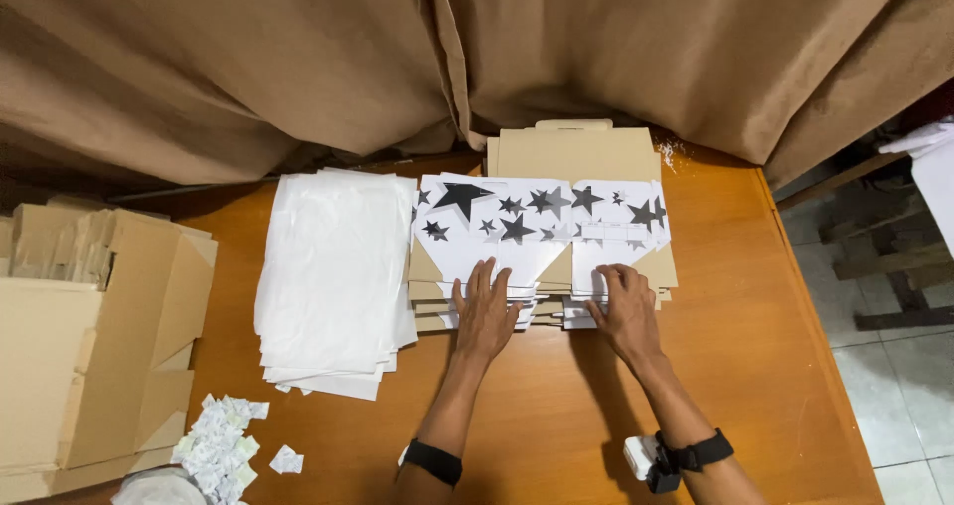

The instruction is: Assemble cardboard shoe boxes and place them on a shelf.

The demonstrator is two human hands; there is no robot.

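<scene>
Left hand (486, 311) flat, fingers spread and released, pressing on the near edge of the stack of flattened cardboard boxes printed white with black and grey stars (542, 237); right hand (626, 311) just beside it on the same edge, fingers curled over the top sheet's lip, pinching it lightly; cannot tell how many sheets it grips. Both wrists carry black straps; two hands, one stack, box count in it not readable. Left of the left fingers, just beside the boxes: one pile of thin white paper sheets (333, 276). Further left, well apart: one open brown corrugated carton (94, 336). Near the left forearm: heap of small crumpled white paper scraps (219, 445), one scrap lying loose beside it. Surface: orange-brown wooden table (755, 366). Beyond the fingers: brown fabric curtain (298, 58) draping onto the table's far edge. Right of the table: pale tiled floor (894, 386).
</scene>
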